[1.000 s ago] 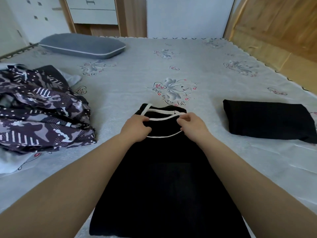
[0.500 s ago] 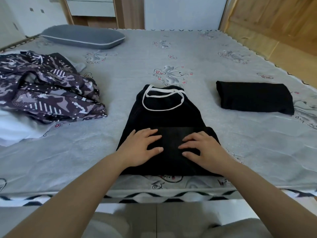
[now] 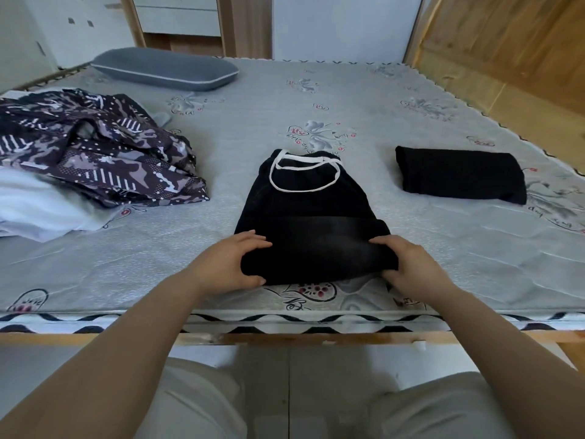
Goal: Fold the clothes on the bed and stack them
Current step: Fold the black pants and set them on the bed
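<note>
A black top with a white-trimmed neckline (image 3: 311,213) lies folded narrow near the front edge of the bed (image 3: 316,99). My left hand (image 3: 229,264) grips its near left corner and my right hand (image 3: 408,267) grips its near right corner, the near hem lifted a little off the mattress. A folded black garment (image 3: 459,174) rests to the right. A rumpled purple patterned garment (image 3: 95,150) lies in a heap at the left on top of white clothing (image 3: 38,210).
A grey pillow (image 3: 164,72) lies at the far left of the bed. White drawers and a wall stand behind, wooden panelling (image 3: 506,49) at the right. The wooden bed frame edge (image 3: 285,339) runs just in front of my legs.
My hands left the neckline, pressed flat on the lower part of the black top, then slid outward and took hold of its near corners. The view drew back from the bed.
</note>
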